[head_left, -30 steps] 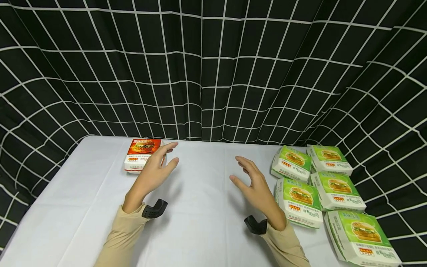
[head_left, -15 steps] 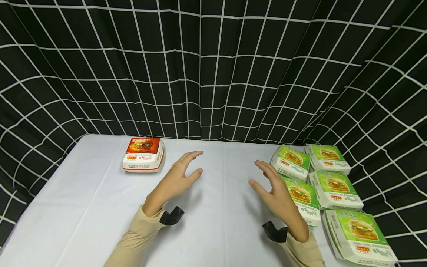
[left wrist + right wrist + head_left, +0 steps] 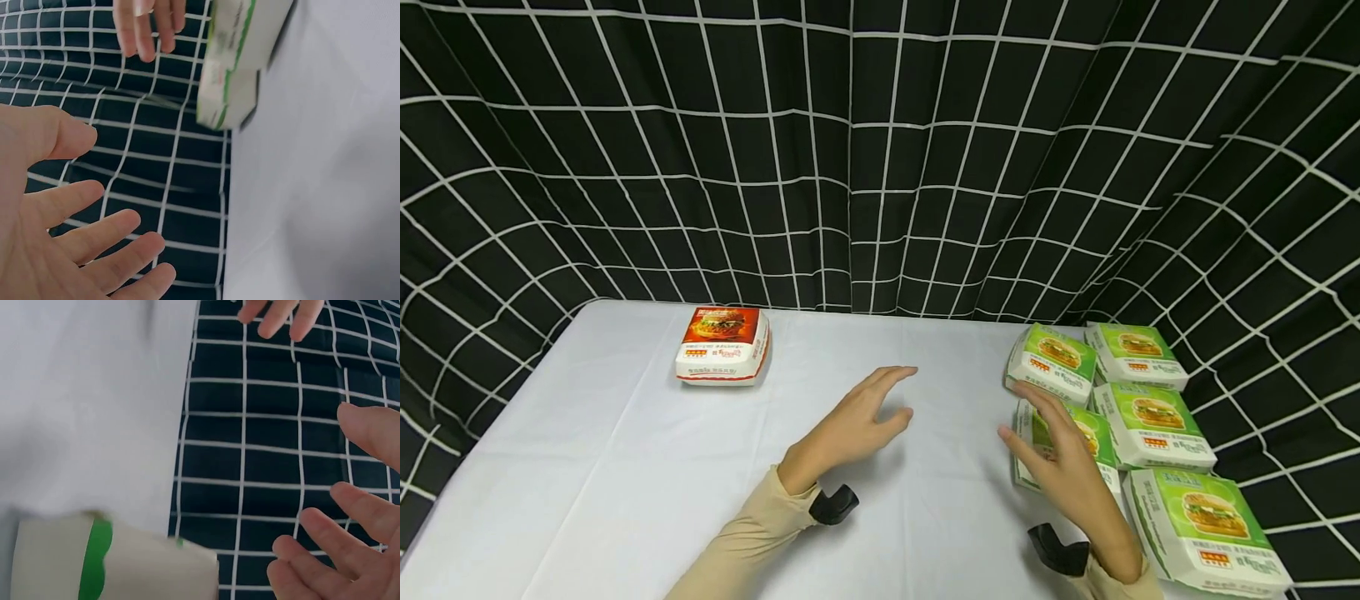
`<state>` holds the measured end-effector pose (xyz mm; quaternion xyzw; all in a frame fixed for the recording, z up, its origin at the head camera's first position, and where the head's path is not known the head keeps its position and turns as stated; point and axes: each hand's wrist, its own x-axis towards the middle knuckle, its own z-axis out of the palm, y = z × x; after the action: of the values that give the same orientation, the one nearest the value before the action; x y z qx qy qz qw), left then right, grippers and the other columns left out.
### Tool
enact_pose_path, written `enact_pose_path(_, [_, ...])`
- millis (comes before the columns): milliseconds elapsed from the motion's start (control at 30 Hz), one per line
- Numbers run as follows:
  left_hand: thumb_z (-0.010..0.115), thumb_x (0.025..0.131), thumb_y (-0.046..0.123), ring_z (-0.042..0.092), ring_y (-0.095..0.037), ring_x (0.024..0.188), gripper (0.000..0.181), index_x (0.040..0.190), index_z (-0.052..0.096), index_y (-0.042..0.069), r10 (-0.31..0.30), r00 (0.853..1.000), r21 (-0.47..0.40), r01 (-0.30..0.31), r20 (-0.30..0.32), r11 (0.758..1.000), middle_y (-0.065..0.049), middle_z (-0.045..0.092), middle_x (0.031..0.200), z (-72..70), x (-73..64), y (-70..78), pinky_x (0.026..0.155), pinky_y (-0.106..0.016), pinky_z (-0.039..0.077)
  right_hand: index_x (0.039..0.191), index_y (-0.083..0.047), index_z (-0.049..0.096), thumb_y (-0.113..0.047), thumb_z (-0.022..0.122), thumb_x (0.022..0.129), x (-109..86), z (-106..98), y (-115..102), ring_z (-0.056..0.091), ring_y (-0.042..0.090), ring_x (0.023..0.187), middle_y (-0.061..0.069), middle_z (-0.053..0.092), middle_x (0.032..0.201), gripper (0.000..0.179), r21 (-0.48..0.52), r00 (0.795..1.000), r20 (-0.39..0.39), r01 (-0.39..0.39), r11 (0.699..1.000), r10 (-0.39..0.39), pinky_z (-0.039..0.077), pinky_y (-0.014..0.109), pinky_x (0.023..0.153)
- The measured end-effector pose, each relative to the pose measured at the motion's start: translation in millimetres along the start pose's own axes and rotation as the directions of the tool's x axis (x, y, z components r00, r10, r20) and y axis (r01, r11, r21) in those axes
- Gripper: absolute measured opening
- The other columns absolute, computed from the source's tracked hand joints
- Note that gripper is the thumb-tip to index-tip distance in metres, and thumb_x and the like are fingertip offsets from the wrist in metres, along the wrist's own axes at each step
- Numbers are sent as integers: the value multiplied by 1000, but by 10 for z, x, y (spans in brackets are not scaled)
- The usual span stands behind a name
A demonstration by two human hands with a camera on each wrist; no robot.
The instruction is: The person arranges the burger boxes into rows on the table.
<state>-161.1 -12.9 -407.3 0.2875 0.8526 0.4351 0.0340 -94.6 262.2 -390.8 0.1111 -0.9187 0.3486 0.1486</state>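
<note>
My left hand (image 3: 850, 425) hovers over the middle of the white table, fingers extended, thumb apart, holding nothing. To the right, my right hand (image 3: 1067, 458) hangs with spread fingers above a green-and-white burger box (image 3: 1030, 467), partly covering it in the head view. Just beyond its fingertips lies another green burger box (image 3: 1056, 358), turned at a slight angle. In the right wrist view the fingers (image 3: 312, 550) are loosely spread, with a green-striped box (image 3: 144, 569) below. The left wrist view shows relaxed fingers (image 3: 119, 237) and nothing in the palm.
A red-and-white burger box (image 3: 722, 346) stands alone at the back left. More green burger boxes, at the back (image 3: 1138, 354), middle (image 3: 1153, 425) and front (image 3: 1210, 529), line the right side. A black curtain with white grid lines (image 3: 880, 167) surrounds the white tabletop (image 3: 587, 483).
Both hands have moved to the right and a little nearer the front. The left hand has left the red box's side; the right hand now overlaps the green boxes. The boxes stay put.
</note>
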Motion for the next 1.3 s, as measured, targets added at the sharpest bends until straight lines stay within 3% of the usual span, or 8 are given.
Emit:
enact_pose_path(167, [53,97,29,36,-18,146,58,152,38,18,-9,998,-17,10,69,1000,0,42,154,160,55,71,120,-42,33,149,-18,44,-23,70,93,-87,-97,52,40,39,138,14,43,152,62,-27,997,56,-59,998,60,38,52,102])
enact_pose_path(333, [52,98,31,37,-18,146,58,153,37,17,15,995,-10,-14,95,1000,-1,42,154,316,132,140,119,-41,34,149,-17,43,-24,71,93,-133,-202,114,41,36,134,15,43,151,63,-47,993,84,-79,996,83,35,28,103])
enact_pose_path(400, [53,99,31,38,-18,145,58,153,37,17,22,994,-5,-22,106,1000,-1,42,154,382,163,163,119,-40,35,149,-16,43,-25,71,92,-138,-254,136,40,37,135,16,42,151,64,-36,990,101,-99,994,102,34,31,105])
enact_pose_path(567, [55,99,31,39,-17,145,58,152,37,18,17,991,-5,-17,134,1000,0,42,154,538,219,223,118,-38,36,150,-12,40,-27,73,91,-140,-367,202,34,47,138,20,38,153,70,-4,977,151,-153,988,152,33,67,100])
enact_pose_path(833, [55,99,34,41,-16,143,57,152,39,20,15,984,-12,-13,180,1000,1,44,153,761,269,288,117,-36,37,152,-6,35,-30,75,89,-150,-454,329,26,52,142,26,29,156,79,1,953,215,-217,976,212,27,73,102])
enact_pose_path(1067, [56,99,34,43,-14,141,57,151,40,18,42,978,18,-47,203,999,-1,46,152,929,294,287,116,-31,38,152,-4,35,-28,79,85,-176,-522,436,19,58,142,31,23,157,84,-40,942,252,-219,975,222,26,77,99])
enact_pose_path(1300, [57,99,37,44,-12,140,60,152,38,19,35,972,23,-41,231,999,-1,45,152,1039,327,279,114,-30,39,153,-5,33,-29,82,82,-185,-595,520,15,58,143,30,21,158,90,-55,926,280,-248,967,253,23,80,99])
